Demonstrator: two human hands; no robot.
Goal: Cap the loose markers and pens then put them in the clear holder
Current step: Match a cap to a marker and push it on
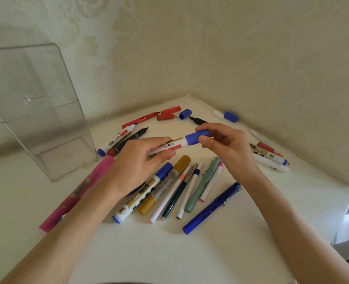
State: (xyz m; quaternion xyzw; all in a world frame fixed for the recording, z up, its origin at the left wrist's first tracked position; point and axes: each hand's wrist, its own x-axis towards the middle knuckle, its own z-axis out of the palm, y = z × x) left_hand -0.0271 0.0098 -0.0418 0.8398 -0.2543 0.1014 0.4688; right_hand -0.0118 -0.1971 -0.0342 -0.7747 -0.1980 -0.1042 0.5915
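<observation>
Clear holder (pixel 36 103) stands upright at far left on the white tabletop (pixel 190 253), at about 10 o'clock from the left hand, well apart from it; nothing visible inside. Pink marker (pixel 77 191) lies on a slant just below the holder, at 8 o'clock from the left hand, its upper end near the holder's base. Left hand (pixel 136 162): fingers and thumb curled, pinching the barrel of a white marker (pixel 169 147) held clear of the tabletop. The marker runs from that hand toward 2 o'clock. Its far end sits in a blue cap (pixel 196 137); cannot tell whether the cap is pushed fully home. Right hand (pixel 224 144): thumb below, fingers curled over the top, gripping the blue cap. The two hands are close together, joined only by the marker. Under them, at 6 o'clock, a row of pens (pixel 181 189) lies side by side, with a blue pen (pixel 212 208) alone at 5 o'clock. At 12 o'clock, near the wall corner: a red pen (pixel 141 119), a loose blue cap (pixel 185 114) and an uncapped black marker (pixel 197 120). At 3 o'clock from the right hand, a small cluster of markers (pixel 270 156) lies along the wall.
</observation>
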